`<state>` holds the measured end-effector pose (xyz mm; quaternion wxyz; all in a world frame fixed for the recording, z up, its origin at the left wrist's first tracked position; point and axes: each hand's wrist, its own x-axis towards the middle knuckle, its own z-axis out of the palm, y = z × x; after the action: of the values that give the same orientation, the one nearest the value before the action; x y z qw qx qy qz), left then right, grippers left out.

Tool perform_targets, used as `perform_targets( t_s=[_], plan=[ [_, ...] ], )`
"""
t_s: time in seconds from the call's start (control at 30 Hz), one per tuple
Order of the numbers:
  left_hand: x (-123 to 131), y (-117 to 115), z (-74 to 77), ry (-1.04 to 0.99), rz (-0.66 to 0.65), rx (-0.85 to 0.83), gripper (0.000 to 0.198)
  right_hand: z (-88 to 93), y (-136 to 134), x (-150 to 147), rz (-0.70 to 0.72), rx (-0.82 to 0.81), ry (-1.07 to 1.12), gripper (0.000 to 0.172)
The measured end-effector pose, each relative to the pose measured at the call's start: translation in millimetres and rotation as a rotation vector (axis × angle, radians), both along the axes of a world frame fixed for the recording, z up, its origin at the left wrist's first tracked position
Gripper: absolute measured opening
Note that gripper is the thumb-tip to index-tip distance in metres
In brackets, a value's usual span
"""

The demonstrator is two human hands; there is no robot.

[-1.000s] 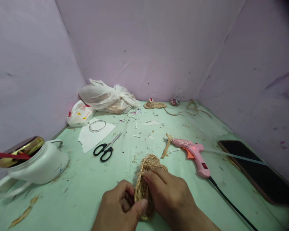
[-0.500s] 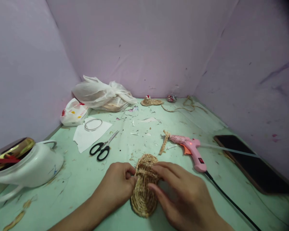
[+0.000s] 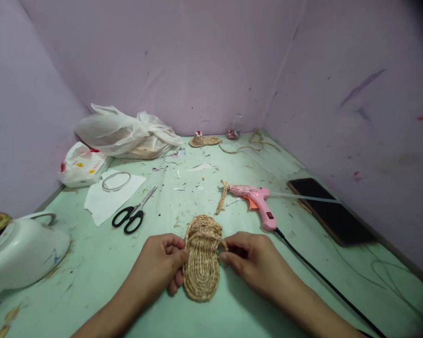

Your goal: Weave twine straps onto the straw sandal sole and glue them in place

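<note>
- Green tabletop [image 3: 176,319], I see, under the woven slipper [image 3: 201,272].
- At the slipper's left: left hand [image 3: 165,263], pinching its edge.
- At its right: right hand [image 3: 252,253], pinching the strap end [image 3: 224,243].

We look out through one camera worn on the person's head, facing forward and down over the table [image 3: 91,267]. The left hand [image 3: 165,258] and right hand [image 3: 252,256] show close to us, low in the middle of the frame, with forearms [image 3: 121,300] cut off by the bottom edge. Farther off, the back wall [image 3: 183,65] fills the top centre, and side walls [image 3: 356,136] slant inward from upper left and upper right.
</note>
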<state>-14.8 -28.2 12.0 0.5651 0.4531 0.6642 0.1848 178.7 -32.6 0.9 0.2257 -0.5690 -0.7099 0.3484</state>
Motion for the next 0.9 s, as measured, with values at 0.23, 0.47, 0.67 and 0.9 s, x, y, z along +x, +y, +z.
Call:
perform_targets(
  t_s=[0.23, 0.47, 0.67, 0.9],
  plan=[
    [-8.4, -19.2, 13.7, 0.532, -0.325, 0.378, 0.030, -6.2, 17.2, -10.1, -0.063, -0.181, 0.248, 0.010],
    [6.5, -4.6, 27.6, 0.663, -0.534, 1.495, 0.026, -1.2, 13.9, -12.4, -0.086, -0.001, 0.203, 0.007],
    [26.9, 18.3, 18.1, 0.719, -0.714, 1.494, 0.016, 1.6, 13.8, -11.2, -0.041, 0.148, 0.196, 0.008],
    [16.4, 15.1, 17.1, 0.535, -0.470, 1.526, 0.013, 5.3, 15.0, -7.3, -0.119, -0.035, -0.025, 0.018]
  ],
)
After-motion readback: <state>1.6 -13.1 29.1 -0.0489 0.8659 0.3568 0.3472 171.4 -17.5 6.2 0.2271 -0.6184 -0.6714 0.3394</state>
